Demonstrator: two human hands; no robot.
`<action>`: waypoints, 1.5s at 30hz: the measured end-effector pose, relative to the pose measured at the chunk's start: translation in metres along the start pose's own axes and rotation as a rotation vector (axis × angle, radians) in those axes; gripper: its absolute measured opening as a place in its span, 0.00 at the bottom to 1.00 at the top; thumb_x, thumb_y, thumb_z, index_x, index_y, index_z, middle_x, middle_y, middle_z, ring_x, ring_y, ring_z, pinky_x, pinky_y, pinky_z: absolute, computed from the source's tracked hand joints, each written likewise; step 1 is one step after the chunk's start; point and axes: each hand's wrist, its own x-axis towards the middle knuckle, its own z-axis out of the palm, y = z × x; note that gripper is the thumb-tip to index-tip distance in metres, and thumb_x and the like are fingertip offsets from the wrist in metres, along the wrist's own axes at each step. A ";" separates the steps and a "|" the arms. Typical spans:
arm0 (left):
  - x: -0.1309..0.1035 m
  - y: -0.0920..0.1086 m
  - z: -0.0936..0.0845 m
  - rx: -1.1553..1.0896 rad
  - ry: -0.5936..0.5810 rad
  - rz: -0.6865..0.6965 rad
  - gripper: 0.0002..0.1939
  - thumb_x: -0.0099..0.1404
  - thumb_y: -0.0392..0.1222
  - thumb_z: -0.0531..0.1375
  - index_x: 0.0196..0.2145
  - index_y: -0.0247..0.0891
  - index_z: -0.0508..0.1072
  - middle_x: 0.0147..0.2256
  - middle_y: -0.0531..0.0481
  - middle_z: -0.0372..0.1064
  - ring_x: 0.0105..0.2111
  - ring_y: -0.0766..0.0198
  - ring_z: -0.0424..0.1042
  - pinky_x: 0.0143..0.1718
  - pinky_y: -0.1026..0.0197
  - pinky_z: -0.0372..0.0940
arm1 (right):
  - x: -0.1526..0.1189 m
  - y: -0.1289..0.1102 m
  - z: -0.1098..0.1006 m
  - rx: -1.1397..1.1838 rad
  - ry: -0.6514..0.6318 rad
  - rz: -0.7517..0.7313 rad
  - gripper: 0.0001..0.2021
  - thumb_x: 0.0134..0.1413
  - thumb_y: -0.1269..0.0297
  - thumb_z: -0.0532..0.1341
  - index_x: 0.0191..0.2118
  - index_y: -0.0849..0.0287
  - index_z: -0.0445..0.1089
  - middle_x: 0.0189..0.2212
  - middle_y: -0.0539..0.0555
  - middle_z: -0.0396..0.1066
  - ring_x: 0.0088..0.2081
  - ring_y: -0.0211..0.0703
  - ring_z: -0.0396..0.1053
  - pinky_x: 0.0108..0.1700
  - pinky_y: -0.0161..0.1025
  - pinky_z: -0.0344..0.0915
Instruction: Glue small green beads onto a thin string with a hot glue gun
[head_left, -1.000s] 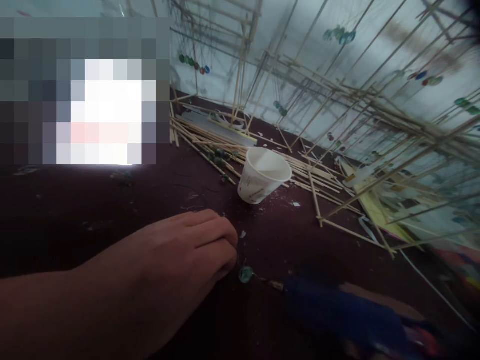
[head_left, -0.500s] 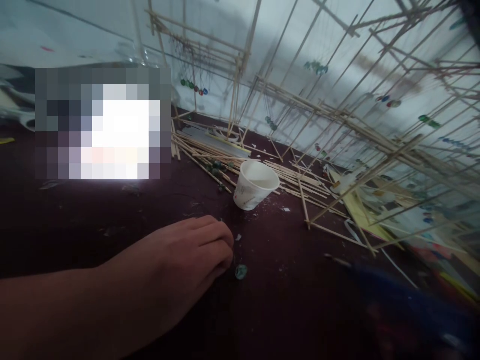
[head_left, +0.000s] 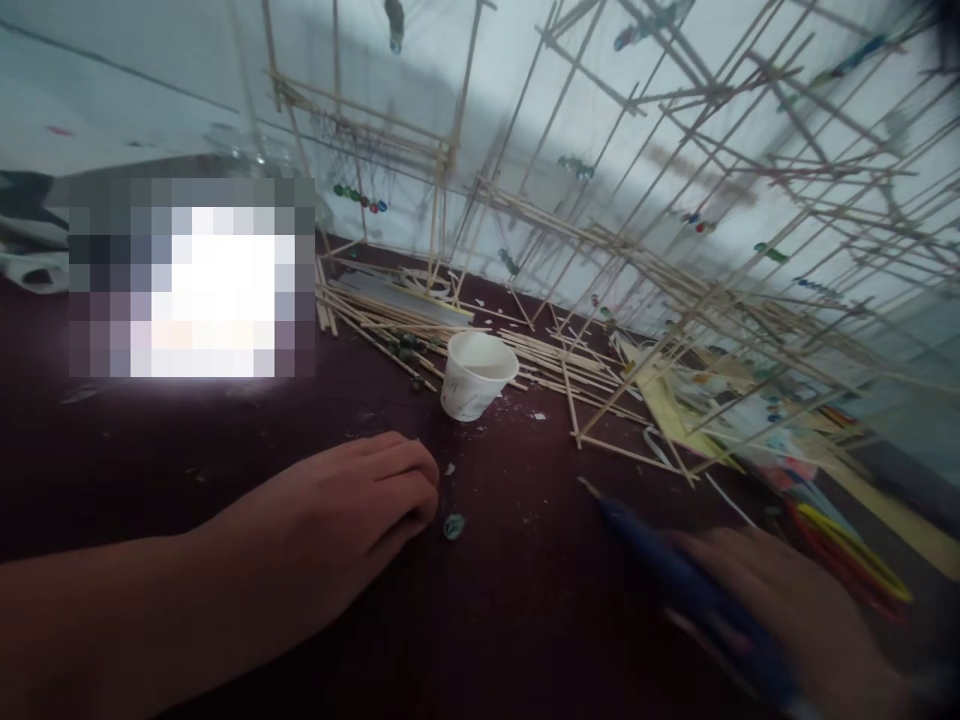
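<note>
My left hand (head_left: pixel 375 500) rests low over the dark table, its fingers curled together; what is under the fingertips, if anything, is hidden. Just right of those fingertips lies a green glass marble (head_left: pixel 454 526). A white paper cup (head_left: pixel 478 378) stands upright beyond the hand. At the right, my right hand (head_left: pixel 795 600), blurred by motion, is closed round a blue glue gun (head_left: pixel 697 590). Its thin nozzle points up and left, toward the cup, without touching it.
Bamboo sticks (head_left: pixel 525 352) lie in a pile behind the cup, with several dark marbles (head_left: pixel 409 345) on them. A stick frame (head_left: pixel 600 240) with hanging marbles fills the back and right. Yellow-and-red-handled scissors (head_left: pixel 855 555) lie far right. A bright pixelated patch covers the left.
My right hand and the glue gun have come further into view from the lower right. The view has shifted, moving the cup and frame leftward. My left hand keeps its curled pose by the marble.
</note>
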 end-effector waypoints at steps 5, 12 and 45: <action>0.000 -0.002 -0.002 -0.016 -0.016 0.006 0.11 0.76 0.31 0.55 0.38 0.40 0.76 0.41 0.49 0.77 0.39 0.61 0.77 0.44 0.60 0.71 | 0.056 -0.004 0.005 -0.229 0.030 -0.288 0.21 0.63 0.70 0.57 0.61 0.63 0.66 0.36 0.60 0.83 0.32 0.52 0.80 0.34 0.45 0.71; -0.001 -0.005 -0.001 -0.032 -0.018 -0.002 0.11 0.75 0.31 0.56 0.39 0.42 0.76 0.42 0.50 0.78 0.39 0.61 0.77 0.43 0.59 0.72 | 0.049 0.006 0.004 -0.031 -0.192 0.059 0.24 0.60 0.64 0.64 0.62 0.58 0.72 0.51 0.65 0.83 0.49 0.59 0.83 0.51 0.53 0.79; -0.008 -0.012 0.009 -0.069 0.001 -0.032 0.11 0.76 0.34 0.56 0.44 0.48 0.75 0.44 0.54 0.78 0.42 0.61 0.78 0.49 0.61 0.74 | 0.163 -0.073 0.006 0.100 -0.243 -0.259 0.11 0.65 0.71 0.58 0.36 0.59 0.79 0.33 0.52 0.77 0.32 0.45 0.71 0.33 0.46 0.61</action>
